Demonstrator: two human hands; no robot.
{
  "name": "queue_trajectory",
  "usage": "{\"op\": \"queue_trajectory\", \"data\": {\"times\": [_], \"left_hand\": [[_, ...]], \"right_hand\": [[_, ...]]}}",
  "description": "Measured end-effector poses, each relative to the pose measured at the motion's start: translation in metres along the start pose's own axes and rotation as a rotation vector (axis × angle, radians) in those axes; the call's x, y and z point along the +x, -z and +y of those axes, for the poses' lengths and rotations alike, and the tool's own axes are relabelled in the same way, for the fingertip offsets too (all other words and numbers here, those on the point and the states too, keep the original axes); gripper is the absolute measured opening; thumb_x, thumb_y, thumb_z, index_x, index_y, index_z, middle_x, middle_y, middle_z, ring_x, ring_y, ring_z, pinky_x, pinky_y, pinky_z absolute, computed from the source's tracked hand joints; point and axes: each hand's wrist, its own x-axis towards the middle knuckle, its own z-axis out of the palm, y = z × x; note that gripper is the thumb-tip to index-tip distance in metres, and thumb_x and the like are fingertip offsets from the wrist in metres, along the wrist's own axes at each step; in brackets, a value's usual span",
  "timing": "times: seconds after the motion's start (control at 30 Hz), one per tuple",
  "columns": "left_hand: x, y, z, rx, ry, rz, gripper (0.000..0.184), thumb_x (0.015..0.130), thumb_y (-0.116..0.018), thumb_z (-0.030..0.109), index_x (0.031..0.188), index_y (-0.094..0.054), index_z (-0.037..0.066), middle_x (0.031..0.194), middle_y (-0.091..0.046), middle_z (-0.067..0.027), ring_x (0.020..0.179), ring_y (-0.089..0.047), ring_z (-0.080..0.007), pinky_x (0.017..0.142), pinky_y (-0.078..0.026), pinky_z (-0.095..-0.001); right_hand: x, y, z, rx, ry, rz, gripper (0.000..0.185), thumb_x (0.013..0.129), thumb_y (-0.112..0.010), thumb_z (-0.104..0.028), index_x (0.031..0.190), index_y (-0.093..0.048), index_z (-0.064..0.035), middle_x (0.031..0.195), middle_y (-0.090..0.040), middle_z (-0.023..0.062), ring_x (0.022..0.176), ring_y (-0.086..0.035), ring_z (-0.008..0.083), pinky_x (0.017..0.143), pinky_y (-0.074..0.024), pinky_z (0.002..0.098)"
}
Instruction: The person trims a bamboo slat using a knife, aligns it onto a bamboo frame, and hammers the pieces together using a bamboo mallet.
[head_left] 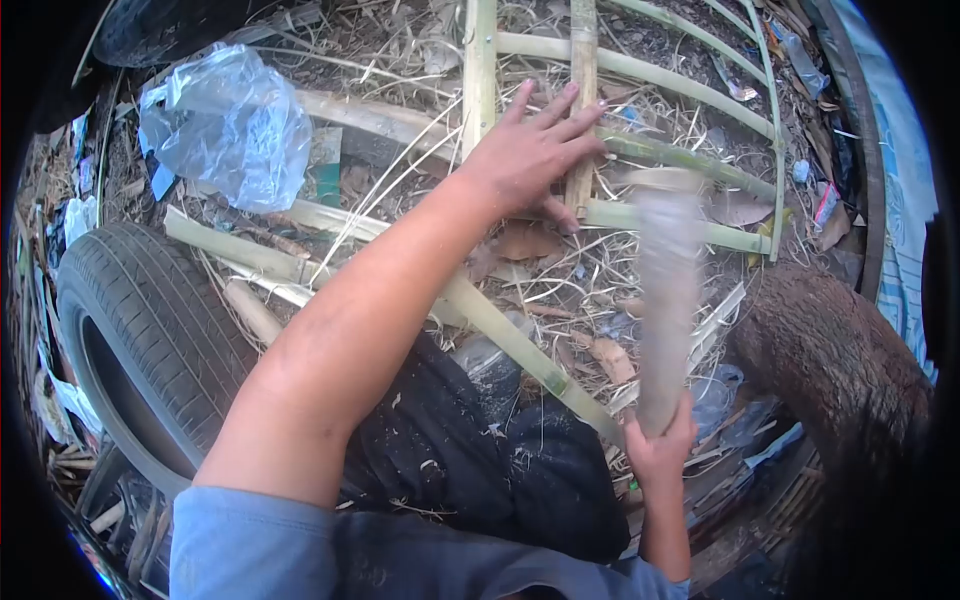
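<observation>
My left hand (535,155) lies with its fingers spread over a lattice of split bamboo, pressing near an upright bamboo strip (583,70) and a greenish cross slat (690,163). Another upright bamboo strip (479,75) runs just left of my fingers. My right hand (660,440) is wrapped around the lower end of a thick pale wooden stick (665,290). Motion smears the stick, so its exact shape is unclear; its top end appears over the lower right of the lattice. A thin bamboo edge strip (776,140) borders the lattice on the right.
A tyre (150,330) stands at the left, below a crumpled clear plastic bag (230,125). At the right rises a thick tree trunk (825,350). A loose bamboo strip (520,345) crosses by my knees. Shavings, leaves and litter cover the ground.
</observation>
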Motion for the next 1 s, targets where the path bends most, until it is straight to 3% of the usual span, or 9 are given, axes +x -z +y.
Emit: {"op": "queue_trajectory", "data": {"times": [0.1,0.2,0.27,0.43,0.5,0.6,0.73,0.8,1.0], "left_hand": [[0.001,0.001,0.001,-0.006,-0.008,0.018,0.096,0.055,-0.076,0.065,0.135,-0.049,0.019,0.159,-0.029,-0.0051,0.150,-0.018,-0.0323,0.117,-0.014,-0.0626],[0.002,-0.002,0.000,0.009,0.001,0.004,0.095,0.055,-0.076,0.065,0.134,-0.049,0.019,0.159,-0.029,-0.0049,0.150,-0.018,-0.0318,0.117,-0.014,-0.0626],[-0.002,-0.002,0.001,-0.014,0.008,-0.003,0.095,0.056,-0.076,0.065,0.134,-0.049,0.019,0.159,-0.029,-0.0047,0.150,-0.018,-0.0313,0.117,-0.014,-0.0626],[0.006,-0.002,-0.002,0.005,0.002,0.027,0.094,0.056,-0.076,0.064,0.134,-0.049,0.019,0.159,-0.030,-0.0044,0.150,-0.018,-0.0305,0.117,-0.014,-0.0625],[0.000,-0.005,-0.001,-0.044,-0.007,0.045,0.093,0.058,-0.076,0.063,0.134,-0.049,0.019,0.159,-0.030,-0.0045,0.150,-0.019,-0.0303,0.118,-0.014,-0.0624],[0.002,-0.013,-0.003,0.180,-0.020,0.027,0.094,0.058,-0.077,0.062,0.136,-0.047,0.018,0.158,-0.030,-0.0043,0.150,-0.019,-0.0303,0.118,-0.014,-0.0623],[0.001,-0.002,0.000,-0.031,0.008,0.005,0.095,0.056,-0.078,0.060,0.136,-0.047,0.018,0.159,-0.028,-0.0041,0.150,-0.019,-0.0302,0.118,-0.014,-0.0623],[0.001,-0.002,0.002,0.001,0.010,-0.019,0.101,0.056,-0.077,0.063,0.141,-0.044,0.020,0.160,-0.027,-0.0045,0.150,-0.019,-0.0304,0.117,-0.014,-0.0624],[0.002,-0.003,0.002,0.066,0.007,-0.041,0.113,0.056,-0.074,0.066,0.152,-0.031,0.025,0.161,-0.026,-0.0042,0.150,-0.017,-0.0313,0.118,-0.014,-0.0620]], "right_hand": [[-0.005,-0.004,0.003,0.094,0.040,0.158,0.043,0.072,-0.073,-0.009,0.109,-0.055,0.0009,0.081,-0.066,0.0238,0.076,-0.070,0.0408,0.067,-0.0546,0.0430],[0.003,-0.003,0.004,-0.158,0.000,-0.029,0.042,0.072,-0.073,-0.009,0.107,-0.055,0.0022,0.080,-0.067,0.0216,0.076,-0.071,0.0376,0.068,-0.0549,0.0414],[-0.006,-0.007,0.000,0.131,0.028,0.147,0.040,0.072,-0.073,-0.009,0.105,-0.054,0.0030,0.080,-0.068,0.0204,0.076,-0.072,0.0356,0.068,-0.0549,0.0400],[0.007,-0.005,0.003,-0.162,0.002,-0.010,0.039,0.072,-0.073,-0.009,0.104,-0.054,0.0024,0.078,-0.067,0.0199,0.076,-0.072,0.0360,0.067,-0.0551,0.0400],[-0.003,-0.007,-0.006,0.114,0.028,0.126,0.040,0.072,-0.073,-0.010,0.105,-0.055,0.0009,0.077,-0.067,0.0217,0.074,-0.070,0.0405,0.066,-0.0547,0.0438],[0.007,-0.004,0.000,-0.220,-0.014,-0.047,0.042,0.072,-0.073,-0.014,0.108,-0.056,-0.0009,0.077,-0.066,0.0236,0.072,-0.066,0.0456,0.064,-0.0532,0.0484],[-0.003,-0.011,-0.001,0.081,0.101,0.113,0.045,0.072,-0.072,-0.017,0.112,-0.056,-0.0028,0.079,-0.065,0.0256,0.071,-0.063,0.0489,0.064,-0.0514,0.0515],[0.007,-0.004,0.004,-0.227,-0.051,-0.074,0.046,0.073,-0.072,-0.015,0.112,-0.055,-0.0010,0.080,-0.066,0.0236,0.072,-0.067,0.0447,0.065,-0.0534,0.0476],[0.004,-0.008,0.018,0.047,0.036,0.082,0.046,0.071,-0.074,-0.011,0.111,-0.055,-0.0004,0.082,-0.068,0.0223,0.075,-0.069,0.0417,0.065,-0.0545,0.0443]]}}
